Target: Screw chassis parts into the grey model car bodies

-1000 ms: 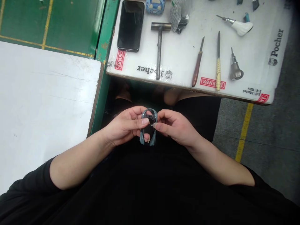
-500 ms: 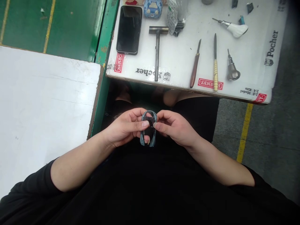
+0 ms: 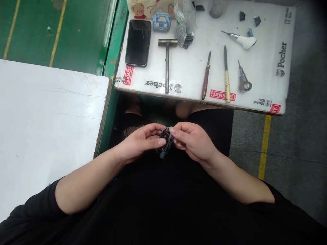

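Above my lap, a small grey-blue and black curved part (image 3: 167,147), glossy and shaped like a rounded frame, is held between both hands. My left hand (image 3: 143,141) grips its left side, thumb on the near face and fingers behind. With thumb and forefinger, my right hand (image 3: 192,137) pinches the upper right of its rim. The part is turned partly edge-on, and my fingers hide some of it.
On the white-covered table ahead lie a phone (image 3: 138,42), a small T-shaped hammer (image 3: 167,64), a brown-handled knife (image 3: 206,76), a file (image 3: 226,76), a dark-handled driver (image 3: 244,80) and a white-handled one (image 3: 244,41). A plastic bag (image 3: 182,25) sits farther back. At left is a white board (image 3: 51,112).
The grey-blue part has turned from face-up to nearly edge-on. My right thumb and forefinger have shifted up its rim. The table's contents sit lower in view as the camera tilts.
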{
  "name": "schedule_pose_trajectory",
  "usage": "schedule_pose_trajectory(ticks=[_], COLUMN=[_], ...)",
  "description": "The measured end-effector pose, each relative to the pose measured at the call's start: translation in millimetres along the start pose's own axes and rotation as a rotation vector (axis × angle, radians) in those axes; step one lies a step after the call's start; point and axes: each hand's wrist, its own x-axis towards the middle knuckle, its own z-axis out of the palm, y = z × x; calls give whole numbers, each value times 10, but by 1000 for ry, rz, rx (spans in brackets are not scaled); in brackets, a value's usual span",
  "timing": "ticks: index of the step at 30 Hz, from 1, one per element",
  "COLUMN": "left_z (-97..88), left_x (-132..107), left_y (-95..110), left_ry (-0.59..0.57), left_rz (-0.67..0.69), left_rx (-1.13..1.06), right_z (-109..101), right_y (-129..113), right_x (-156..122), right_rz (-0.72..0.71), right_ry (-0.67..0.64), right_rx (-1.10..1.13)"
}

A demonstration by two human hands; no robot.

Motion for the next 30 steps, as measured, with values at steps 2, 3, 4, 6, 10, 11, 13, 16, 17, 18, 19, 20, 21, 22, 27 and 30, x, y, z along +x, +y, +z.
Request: schedule_pose_trajectory(ticks=[2, 3, 4, 6, 10, 11, 13, 16, 17, 18, 19, 20, 21, 22, 27, 30], left_z=[7, 11, 15, 24, 24, 16, -6, -30, -29, -21, -8, 9, 27, 44, 56, 22], left_x=[1, -1, -4, -15, -50, -61, -82, -99, -99, -97, -93, -89, -84, -78, -53, -45], left_y=[-45, -69, -91, -124, -114, -97, -60, -24, -21, -21, -22, -21, -16, -5, 113, 163], left_ry=[14, 23, 33, 45, 61, 71, 87, 107, 100, 84, 68, 55, 47, 45, 17, -31], left_rz=[51, 75, 99, 138, 181, 207, 273, 331, 320, 295, 264, 233, 207, 187, 130, 118], left_rx=[92, 140, 176, 196, 255, 316, 464, 615, 601, 547, 458, 350, 234, 123, -207, -302], right_z=[18, 22, 24, 24, 32, 39, 48, 26, 0, -36, -82, -139, -204, -275, -604, -676], right_y=[-7, -6, -4, 4, -19, -41, -100, -208, -244, -279, -314, -350, -386, -422, -564, -587], right_x=[-9, -14, -20, -35, -75, -85, -104, -119, -119, -116, -108, -95, -76, -51, 168, 323], right_rz=[-24, -38, -52, -82, -133, -138, -145, -217, -265, -319, -373, -421, -466, -511, -653, -605], right_ry=[60, 86, 106, 121, 97, 92, 72, 14, 8, 28, 79, 157, 252, 354, 648, 701], right_rx=[0, -7, -19, -63, -179, -201, -247, -356, -404, -454, -507, -564, -627, -699, -1150, -1386])
